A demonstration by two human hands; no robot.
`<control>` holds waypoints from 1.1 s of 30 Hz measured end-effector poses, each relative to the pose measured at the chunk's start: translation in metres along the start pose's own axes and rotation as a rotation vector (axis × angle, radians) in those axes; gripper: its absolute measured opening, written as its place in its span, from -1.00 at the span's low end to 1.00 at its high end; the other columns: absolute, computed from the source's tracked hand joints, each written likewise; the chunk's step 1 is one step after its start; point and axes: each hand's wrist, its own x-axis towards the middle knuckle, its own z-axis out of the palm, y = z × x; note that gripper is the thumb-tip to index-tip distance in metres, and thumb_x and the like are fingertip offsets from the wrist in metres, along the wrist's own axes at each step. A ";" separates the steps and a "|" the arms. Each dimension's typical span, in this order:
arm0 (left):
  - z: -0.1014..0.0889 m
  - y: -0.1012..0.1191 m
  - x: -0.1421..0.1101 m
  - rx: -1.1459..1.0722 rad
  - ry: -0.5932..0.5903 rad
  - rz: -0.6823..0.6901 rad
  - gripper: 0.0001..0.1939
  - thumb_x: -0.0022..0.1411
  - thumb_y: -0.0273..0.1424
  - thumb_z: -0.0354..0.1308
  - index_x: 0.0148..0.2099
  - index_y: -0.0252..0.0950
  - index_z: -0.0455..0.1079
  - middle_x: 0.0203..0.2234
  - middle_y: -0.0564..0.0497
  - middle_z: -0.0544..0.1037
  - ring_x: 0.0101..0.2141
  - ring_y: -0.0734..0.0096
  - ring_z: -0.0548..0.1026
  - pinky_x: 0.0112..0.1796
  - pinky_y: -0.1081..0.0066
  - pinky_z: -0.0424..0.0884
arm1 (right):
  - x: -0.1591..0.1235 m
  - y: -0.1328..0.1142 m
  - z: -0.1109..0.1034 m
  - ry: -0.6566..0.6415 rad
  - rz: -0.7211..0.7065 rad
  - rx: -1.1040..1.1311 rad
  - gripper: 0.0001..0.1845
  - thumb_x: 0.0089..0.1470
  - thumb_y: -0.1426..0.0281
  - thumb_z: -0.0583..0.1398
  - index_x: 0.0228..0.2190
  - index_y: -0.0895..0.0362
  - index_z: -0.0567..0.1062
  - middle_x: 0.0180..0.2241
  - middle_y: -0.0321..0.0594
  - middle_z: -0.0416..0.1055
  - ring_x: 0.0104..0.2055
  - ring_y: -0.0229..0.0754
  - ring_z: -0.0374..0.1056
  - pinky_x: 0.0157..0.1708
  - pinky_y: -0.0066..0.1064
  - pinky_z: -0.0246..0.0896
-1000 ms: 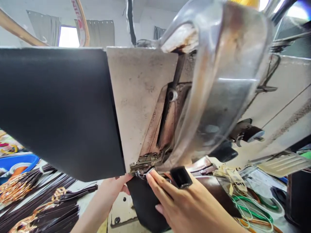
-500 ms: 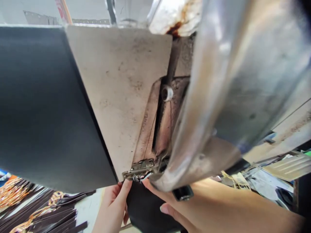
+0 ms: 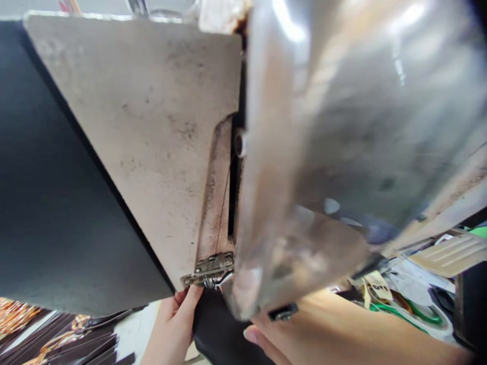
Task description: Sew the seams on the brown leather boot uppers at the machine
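Note:
I look up close at a sewing machine head (image 3: 152,132), beige and stained, with a shiny metal guard (image 3: 323,152) blurred in front of it. Its presser foot (image 3: 209,268) sits at the bottom. My left hand (image 3: 175,324) reaches up from below, fingers pressed on a dark leather piece (image 3: 216,334) just under the foot. My right hand (image 3: 323,334) lies on the same piece to the right, mostly hidden by the guard; only the thumb tip and back of the hand show. A black ring (image 3: 283,312) sits on one finger.
A large black panel (image 3: 57,203) fills the left. Dark leather straps with gold chains (image 3: 57,344) lie at the lower left. Paper tags (image 3: 375,286) and green cords (image 3: 414,314) lie at the right on the table.
The view has moved closer and to the right, so the guard covers more of my right hand. Both hands stay at the presser foot on the dark piece.

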 end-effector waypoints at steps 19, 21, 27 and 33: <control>0.004 -0.003 -0.019 -0.018 -0.101 0.194 -0.46 -0.24 0.08 0.49 -0.48 -0.30 0.53 -0.64 0.12 0.48 -0.57 0.57 0.34 -0.51 0.61 0.33 | 0.004 -0.005 -0.013 -0.414 -0.126 0.062 -0.79 0.21 0.42 0.20 -0.14 0.05 0.59 -0.28 -0.25 0.61 -0.27 -0.14 0.53 -0.25 -0.44 0.40; 0.007 -0.005 -0.028 -0.040 -0.146 0.261 -0.56 -0.11 -0.01 0.48 -0.33 -0.26 0.60 -0.50 0.10 0.58 -0.43 0.50 0.43 -0.31 0.60 0.44 | 0.008 -0.003 -0.012 -0.466 -0.121 0.075 -0.89 0.09 0.47 0.30 -0.28 0.07 0.59 -0.32 -0.27 0.60 -0.33 -0.16 0.51 -0.30 -0.43 0.39; 0.007 -0.016 -0.028 0.052 -0.208 0.261 -0.51 0.09 0.04 0.34 -0.16 -0.29 0.57 -0.39 0.05 0.59 -0.47 0.49 0.40 -0.48 0.57 0.39 | 0.011 -0.006 -0.012 -0.465 -0.111 0.110 -0.43 -0.08 0.42 0.46 0.03 0.09 0.57 -0.39 -0.32 0.59 -0.40 -0.14 0.50 -0.43 -0.41 0.35; 0.008 -0.012 -0.026 0.062 -0.206 0.245 -0.46 0.03 0.08 0.36 -0.23 -0.33 0.55 -0.55 0.07 0.51 -0.52 0.53 0.35 -0.53 0.61 0.32 | 0.011 -0.009 -0.016 -0.568 0.065 0.108 -0.72 0.23 0.27 0.23 -0.04 0.01 0.59 -0.29 -0.20 0.60 -0.31 -0.09 0.51 -0.28 -0.39 0.38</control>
